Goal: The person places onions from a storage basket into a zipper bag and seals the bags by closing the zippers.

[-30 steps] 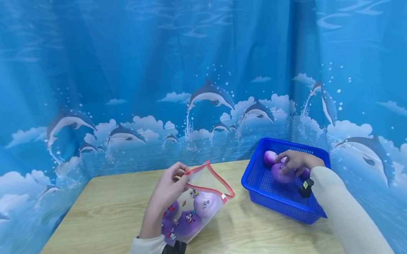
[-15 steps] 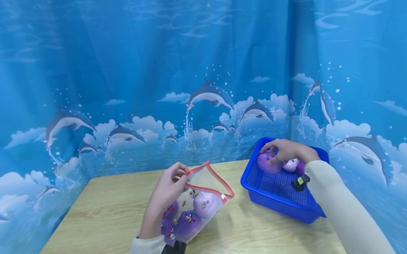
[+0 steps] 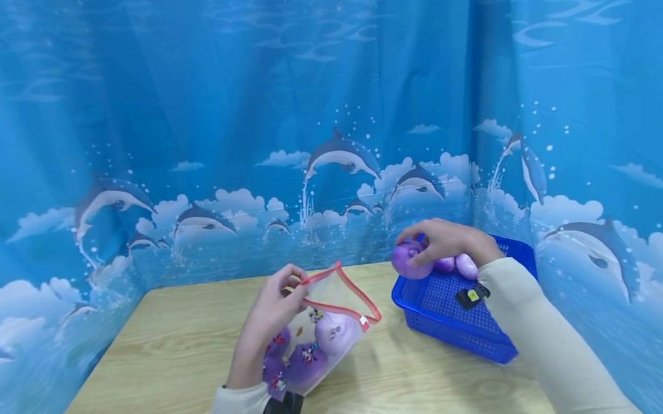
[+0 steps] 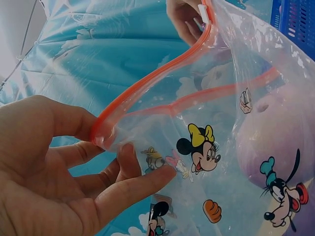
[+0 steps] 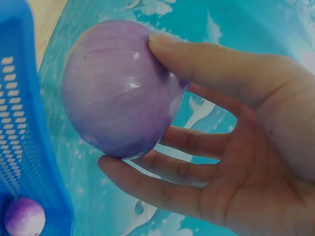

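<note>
In the head view, my left hand (image 3: 275, 307) pinches the rim of a clear zip bag (image 3: 332, 379) with a red zipper edge and cartoon prints. The bag's mouth stands open, and several round purple things (image 3: 305, 366) lie inside. The left wrist view has thumb and fingers at the corner of the orange-red zipper strip (image 4: 152, 83). My right hand (image 3: 451, 241) grips a purple onion (image 3: 409, 264) above the left rim of a blue basket (image 3: 457, 341). Seen from the right wrist, the onion (image 5: 118, 93) is glossy and streaked, tapering toward the palm.
Smaller purple-and-white round pieces (image 3: 467, 266) stay in the basket, partly hidden by my right hand. The wooden table (image 3: 165, 359) carries both bag and basket. Behind it hangs a blue dolphin-print curtain (image 3: 238, 143).
My right hand has lifted the onion out of the basket's interior and carried it left to above the rim. The left hand and bag have hardly moved.
</note>
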A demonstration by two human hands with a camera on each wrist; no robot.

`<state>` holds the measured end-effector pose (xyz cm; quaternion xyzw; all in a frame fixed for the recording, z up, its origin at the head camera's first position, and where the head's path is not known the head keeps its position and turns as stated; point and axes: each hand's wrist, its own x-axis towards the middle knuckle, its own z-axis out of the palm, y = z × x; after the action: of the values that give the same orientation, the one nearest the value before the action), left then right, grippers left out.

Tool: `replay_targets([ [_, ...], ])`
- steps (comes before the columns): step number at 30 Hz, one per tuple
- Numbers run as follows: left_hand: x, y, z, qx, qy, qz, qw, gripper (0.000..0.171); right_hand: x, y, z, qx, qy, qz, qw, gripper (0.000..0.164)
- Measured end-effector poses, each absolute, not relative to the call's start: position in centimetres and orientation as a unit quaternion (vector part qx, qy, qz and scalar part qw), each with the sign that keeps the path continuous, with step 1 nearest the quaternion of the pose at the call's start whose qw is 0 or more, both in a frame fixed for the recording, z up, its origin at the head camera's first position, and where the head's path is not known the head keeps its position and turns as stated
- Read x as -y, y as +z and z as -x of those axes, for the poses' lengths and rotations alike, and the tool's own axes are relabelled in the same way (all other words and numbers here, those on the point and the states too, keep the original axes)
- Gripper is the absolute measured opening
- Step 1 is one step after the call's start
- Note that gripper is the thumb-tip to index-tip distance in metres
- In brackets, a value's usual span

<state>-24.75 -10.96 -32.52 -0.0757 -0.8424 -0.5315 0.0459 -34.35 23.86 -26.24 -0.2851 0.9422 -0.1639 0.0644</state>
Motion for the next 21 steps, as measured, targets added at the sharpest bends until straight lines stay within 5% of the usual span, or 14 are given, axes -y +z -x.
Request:
replay_targets([
  [21, 11.1, -32.6, 24.8, 0.841, -0.534, 0.074, 0.051, 0.01, -18.5, -24.7, 31.7, -0.923, -0.162, 0.348, 0.034, 0.05],
])
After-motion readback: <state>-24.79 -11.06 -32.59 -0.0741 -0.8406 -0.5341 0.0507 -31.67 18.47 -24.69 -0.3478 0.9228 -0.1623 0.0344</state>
